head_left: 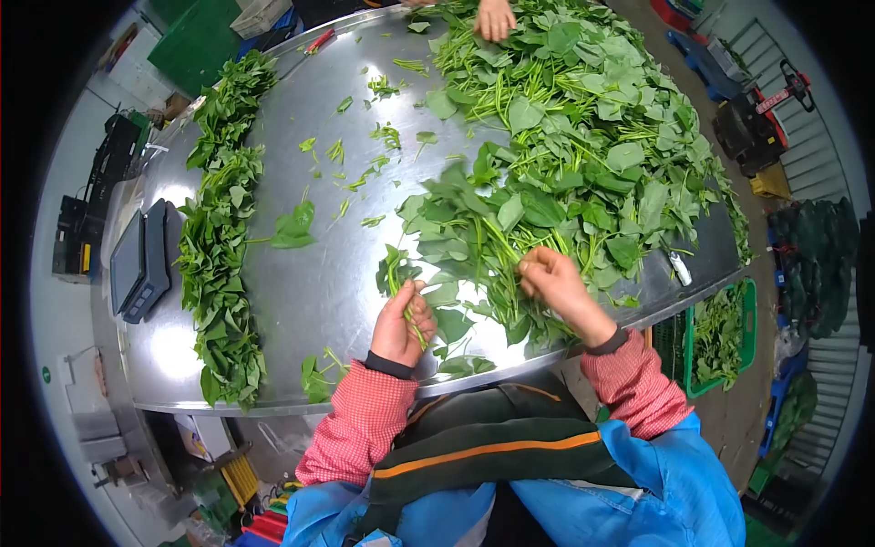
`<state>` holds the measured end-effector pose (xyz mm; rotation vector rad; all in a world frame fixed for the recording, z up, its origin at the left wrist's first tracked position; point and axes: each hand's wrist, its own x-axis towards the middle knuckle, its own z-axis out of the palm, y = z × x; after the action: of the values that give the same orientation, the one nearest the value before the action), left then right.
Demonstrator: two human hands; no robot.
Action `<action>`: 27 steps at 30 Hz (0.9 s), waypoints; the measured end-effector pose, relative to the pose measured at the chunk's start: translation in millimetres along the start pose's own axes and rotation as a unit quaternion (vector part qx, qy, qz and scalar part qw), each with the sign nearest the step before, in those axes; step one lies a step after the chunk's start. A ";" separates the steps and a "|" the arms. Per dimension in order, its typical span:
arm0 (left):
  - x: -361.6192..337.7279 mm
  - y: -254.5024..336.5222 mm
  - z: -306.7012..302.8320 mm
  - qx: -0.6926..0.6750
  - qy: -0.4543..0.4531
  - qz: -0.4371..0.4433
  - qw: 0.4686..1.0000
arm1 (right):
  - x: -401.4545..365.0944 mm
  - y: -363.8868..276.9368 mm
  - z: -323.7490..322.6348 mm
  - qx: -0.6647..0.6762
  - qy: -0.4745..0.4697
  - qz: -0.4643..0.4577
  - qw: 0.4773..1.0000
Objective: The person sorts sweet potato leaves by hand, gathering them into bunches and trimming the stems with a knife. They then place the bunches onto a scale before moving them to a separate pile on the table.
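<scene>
Right, left hand point(401, 321) is curled tight around a small bunch point(396, 272) of greens, low over the table point(319, 292) near its front edge. Right hand point(554, 281) pinches stems point(499, 242) at the near edge of the big pile point(583, 155) of leaves. Loose leaves point(383, 137) lie scattered beyond. Far left, a row point(219, 246) of greens runs beside a scale point(141, 260). Up top, another person's hand point(495, 18) rests on the pile.

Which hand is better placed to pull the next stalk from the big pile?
Probably right. The right hand pinches stems at the edge of the big pile, while the left hand is occupied gripping a small bunch.
</scene>
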<state>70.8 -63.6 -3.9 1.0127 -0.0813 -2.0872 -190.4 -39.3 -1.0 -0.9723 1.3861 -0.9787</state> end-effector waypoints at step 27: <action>-13.8 -11.8 -4.2 -0.001 -0.006 0.030 1.000 | 2.7 -19.0 4.5 -0.017 0.047 -0.078 0.996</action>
<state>71.3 -45.1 -2.4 0.9851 -0.1129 -2.0389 -185.6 -48.0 16.0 -1.0848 1.4261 -1.1325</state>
